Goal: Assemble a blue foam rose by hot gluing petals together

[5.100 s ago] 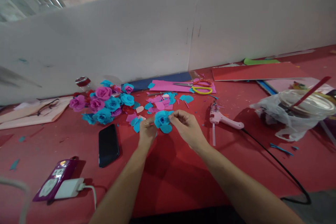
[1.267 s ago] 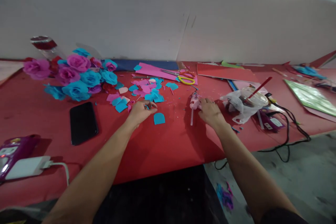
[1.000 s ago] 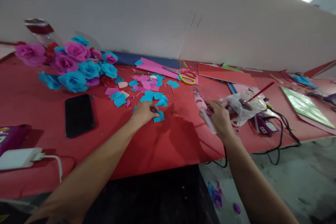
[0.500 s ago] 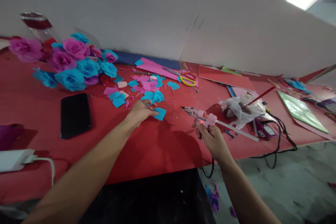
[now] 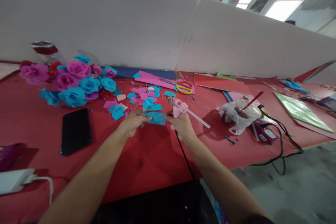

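Observation:
Between my two hands a blue paper petal (image 5: 156, 118) is held out over the red table (image 5: 147, 168). My left hand (image 5: 133, 122) pinches its left end. My right hand (image 5: 181, 124) is wrapped round a pink hot glue gun (image 5: 179, 107), and its fingertips touch the petal's right end. A clear glue stick (image 5: 198, 118) pokes from the back of the gun, whose nozzle points up and left. Just beyond my hands lie loose blue petals (image 5: 148, 103) and pink paper petals (image 5: 145, 93) among scraps.
Paper flowers (image 5: 72, 96) and a black phone (image 5: 76, 132) are on the left. Scissors (image 5: 183, 88) lie on pink paper at the back. A lidded cup (image 5: 248, 107) with a red straw, in a plastic bag, stands to the right near black cables (image 5: 282, 140).
My right hand has brought the glue gun left, to beside my left hand. Its fingertips now meet the blue petal, which is lifted and stretched between both hands. The view has tilted up slightly.

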The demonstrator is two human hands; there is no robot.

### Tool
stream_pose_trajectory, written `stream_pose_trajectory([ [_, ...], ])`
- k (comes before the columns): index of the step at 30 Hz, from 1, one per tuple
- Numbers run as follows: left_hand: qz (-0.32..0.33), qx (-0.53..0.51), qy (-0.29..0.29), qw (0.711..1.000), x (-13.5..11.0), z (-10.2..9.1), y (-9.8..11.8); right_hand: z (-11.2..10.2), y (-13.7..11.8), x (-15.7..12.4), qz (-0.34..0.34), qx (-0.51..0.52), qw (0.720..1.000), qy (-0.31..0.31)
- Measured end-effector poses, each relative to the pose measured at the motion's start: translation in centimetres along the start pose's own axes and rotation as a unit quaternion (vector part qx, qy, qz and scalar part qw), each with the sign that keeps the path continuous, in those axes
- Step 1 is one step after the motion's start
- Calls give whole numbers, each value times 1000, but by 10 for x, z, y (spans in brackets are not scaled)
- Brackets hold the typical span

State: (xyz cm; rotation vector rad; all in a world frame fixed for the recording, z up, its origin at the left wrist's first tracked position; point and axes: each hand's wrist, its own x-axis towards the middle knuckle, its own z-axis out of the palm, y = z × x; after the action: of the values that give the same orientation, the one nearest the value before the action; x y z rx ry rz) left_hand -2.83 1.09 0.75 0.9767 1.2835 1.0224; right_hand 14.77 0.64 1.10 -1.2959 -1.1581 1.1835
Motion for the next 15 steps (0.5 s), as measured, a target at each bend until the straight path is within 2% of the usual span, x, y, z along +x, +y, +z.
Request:
stream_pose_trajectory([
  [3, 19, 89, 129, 987, 11, -22, 1, 3, 6, 9, 4, -8, 1000, 12],
  [5, 35, 121, 187, 974, 14, -34, 4, 2, 8, 11, 27, 1, 999, 17],
  [7, 86, 186, 256, 945, 12, -35, 7, 1, 8, 8, 43, 18, 999, 15],
  [8, 106, 180, 256, 944, 10, -32, 8, 0, 7, 6, 44, 27, 999, 13],
  [9, 97, 144, 222, 960, 7, -26, 8, 0, 5, 3, 41, 36, 998, 11],
  [10, 60, 109, 134, 983, 4, -18, 7, 0, 4, -1, 35, 45, 998, 9],
  [11, 20, 82, 50, 995, 1, -11, 5, 0, 2, -4, 30, 52, 998, 8],
  [12, 3, 60, -8, 998, -1, -4, 3, 0, 1, -8, 27, 58, 998, 4],
  [13, -15, 49, -47, 998, -3, 2, 2, -2, 0, -11, 27, 64, 998, -4],
  [15, -32, 60, -68, 995, -5, 8, -2, -9, -1, -18, 29, 65, 997, -23],
])
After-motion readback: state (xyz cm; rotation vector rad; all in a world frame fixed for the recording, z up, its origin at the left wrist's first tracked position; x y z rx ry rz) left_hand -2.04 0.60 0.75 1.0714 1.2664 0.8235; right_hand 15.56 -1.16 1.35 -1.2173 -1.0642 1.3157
